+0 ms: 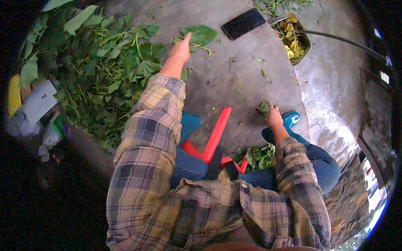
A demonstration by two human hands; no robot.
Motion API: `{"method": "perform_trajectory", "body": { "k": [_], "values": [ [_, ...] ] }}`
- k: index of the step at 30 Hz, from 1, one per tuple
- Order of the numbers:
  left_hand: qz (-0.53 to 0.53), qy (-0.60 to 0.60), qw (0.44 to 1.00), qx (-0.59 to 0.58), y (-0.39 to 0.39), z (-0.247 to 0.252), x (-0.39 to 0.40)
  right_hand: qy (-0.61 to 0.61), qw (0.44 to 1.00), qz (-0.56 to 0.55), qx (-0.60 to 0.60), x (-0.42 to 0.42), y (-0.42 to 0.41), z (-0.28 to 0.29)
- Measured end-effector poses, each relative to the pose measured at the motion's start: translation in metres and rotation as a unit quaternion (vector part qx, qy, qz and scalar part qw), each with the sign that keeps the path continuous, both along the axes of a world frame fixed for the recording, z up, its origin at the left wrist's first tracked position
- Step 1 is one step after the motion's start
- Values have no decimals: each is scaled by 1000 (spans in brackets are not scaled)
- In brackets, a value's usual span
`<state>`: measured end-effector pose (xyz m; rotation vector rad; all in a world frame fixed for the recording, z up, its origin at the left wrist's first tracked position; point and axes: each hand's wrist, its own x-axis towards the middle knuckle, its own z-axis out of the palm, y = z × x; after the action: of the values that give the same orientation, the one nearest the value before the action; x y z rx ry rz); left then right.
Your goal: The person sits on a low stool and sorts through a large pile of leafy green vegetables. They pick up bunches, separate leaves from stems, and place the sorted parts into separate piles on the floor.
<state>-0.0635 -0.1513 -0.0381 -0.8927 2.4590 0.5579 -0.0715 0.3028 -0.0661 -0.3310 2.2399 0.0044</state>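
Observation:
My left hand (180,51) reaches forward to the right edge of a big heap of leafy green stems (110,66). One digit lies over a broad green leaf (204,34) with a thin stalk; the other fingers are hidden, so the grip cannot be made out. Near my right shoe, my right hand (275,117) holds a small bunch of green leaves (263,108) just above the concrete floor. Between my legs lies a smaller pile of green leaves (259,157), partly covered by my right forearm.
A black smartphone (243,24) lies on the concrete floor (220,81). Beyond it stands a container (310,47) of yellowed leaves, beside scattered green stems (276,6). A red bar-like frame (217,135) with black straps is between my knees. Plastic packaging (39,100) lies far left.

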Motion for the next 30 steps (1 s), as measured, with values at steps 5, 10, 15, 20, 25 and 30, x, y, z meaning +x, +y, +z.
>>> {"method": "perform_trajectory", "body": {
  "k": [5,10,15,20,25,30],
  "values": [
    [61,25,998,-16,-7,-40,-5,-7,999,-1,-52,-8,-15,15],
    [74,124,989,-29,0,-36,10,67,997,34,10,-4,-33,26],
    [351,209,866,288,-8,-13,26,188,974,123,33,1,-27,4],
    [399,212,752,480,-27,19,30,106,982,155,-23,6,-9,-35],
    [355,189,755,517,-17,81,21,-4,984,-1,-178,-12,-34,-30],
    [333,226,716,570,1,133,22,-73,860,-193,-467,-47,-103,12]
  ]
}}
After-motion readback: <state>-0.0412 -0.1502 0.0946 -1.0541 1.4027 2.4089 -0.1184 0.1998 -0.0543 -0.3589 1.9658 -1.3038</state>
